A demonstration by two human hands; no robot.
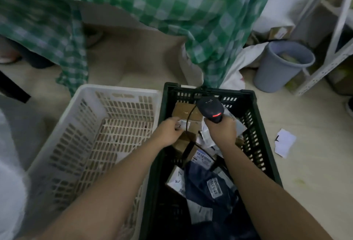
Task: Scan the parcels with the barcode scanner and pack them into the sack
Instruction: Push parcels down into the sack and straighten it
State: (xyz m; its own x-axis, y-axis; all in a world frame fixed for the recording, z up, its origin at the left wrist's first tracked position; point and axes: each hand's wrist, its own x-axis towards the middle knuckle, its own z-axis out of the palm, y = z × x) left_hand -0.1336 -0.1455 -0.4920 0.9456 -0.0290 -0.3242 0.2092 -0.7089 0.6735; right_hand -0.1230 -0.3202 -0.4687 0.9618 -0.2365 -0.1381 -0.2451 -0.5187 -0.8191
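Dim, soft blur, fisheye edges

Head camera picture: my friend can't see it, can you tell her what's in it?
A person's right hand grips a black barcode scanner over a dark green plastic crate full of parcels, while the left hand holds a white-labelled brown cardboard parcel inside it. A white plastic crate stands at its left; green checked cloth hangs behind.
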